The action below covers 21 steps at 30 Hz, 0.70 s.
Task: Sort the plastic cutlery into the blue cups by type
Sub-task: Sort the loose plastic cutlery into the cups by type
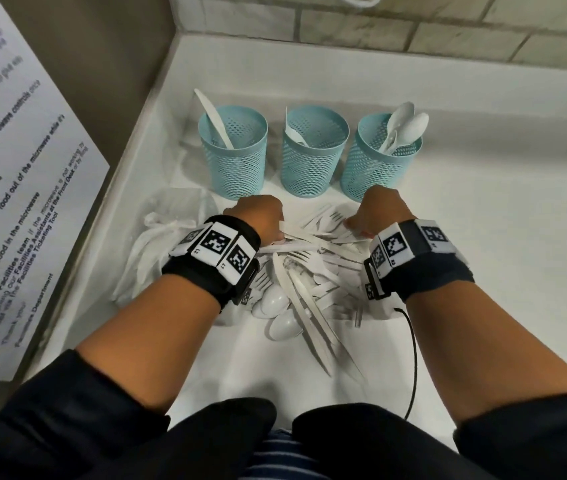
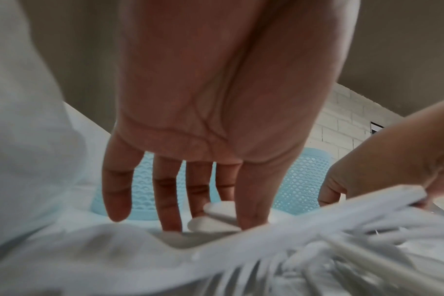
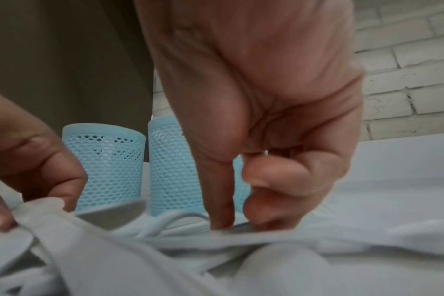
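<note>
1. The pile of white plastic cutlery (image 1: pixel 309 271) lies on the white tabletop (image 1: pixel 483 237), just in front of three blue cups (image 1: pixel 315 154).
2. The left hand (image 2: pixel 216 100) reaches down into the pile with straight fingers (image 2: pixel 117 190), thumb and forefinger at two white handle ends (image 2: pixel 213 218).
3. The right hand (image 3: pixel 266 100) has its curled fingers and thumb pinching a piece at the pile's top.
4. The left cup holds a knife (image 1: pixel 213 116), the right cup spoons (image 1: pixel 403 126).
</note>
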Motion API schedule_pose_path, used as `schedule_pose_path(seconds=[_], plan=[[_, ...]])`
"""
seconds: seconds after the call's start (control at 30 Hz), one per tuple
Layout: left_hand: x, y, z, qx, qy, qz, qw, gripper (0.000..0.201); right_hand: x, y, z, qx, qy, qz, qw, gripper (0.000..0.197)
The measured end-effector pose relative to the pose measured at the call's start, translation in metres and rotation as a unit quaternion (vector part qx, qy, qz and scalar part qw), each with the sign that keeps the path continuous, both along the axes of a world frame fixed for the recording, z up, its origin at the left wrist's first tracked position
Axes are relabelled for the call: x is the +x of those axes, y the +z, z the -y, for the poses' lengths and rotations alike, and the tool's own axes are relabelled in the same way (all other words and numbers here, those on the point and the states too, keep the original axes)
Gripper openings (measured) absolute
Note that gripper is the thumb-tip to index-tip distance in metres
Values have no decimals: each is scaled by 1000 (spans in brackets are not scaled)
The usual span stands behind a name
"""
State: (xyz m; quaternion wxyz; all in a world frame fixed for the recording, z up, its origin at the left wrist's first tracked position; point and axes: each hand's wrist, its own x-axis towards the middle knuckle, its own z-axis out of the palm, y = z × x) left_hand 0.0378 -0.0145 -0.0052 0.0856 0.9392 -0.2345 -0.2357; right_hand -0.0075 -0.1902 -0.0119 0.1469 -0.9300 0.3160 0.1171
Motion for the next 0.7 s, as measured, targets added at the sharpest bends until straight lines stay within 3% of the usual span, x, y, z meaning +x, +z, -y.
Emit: schedule_pose_path(seconds=[0.23, 0.33, 0.37, 0.5, 0.7], plan=[[2, 6, -4, -38, -26, 1, 999, 30, 3, -4, -1, 102, -77, 49, 991, 7], [2, 6, -7, -43, -26, -1, 999, 30, -3, 4, 0, 167, -138, 71, 974, 8], [2, 6, -7, -42, -28, -3, 999, 31, -4, 3, 2, 188, -150, 85, 967, 12], [0, 11, -6, -13, -57, -8, 998, 32, -1, -6, 19, 242, -189, 134, 942, 69], [0, 15, -9, 7, -54, -33, 998, 33, -13, 19, 11, 341, -277, 214, 872, 39]])
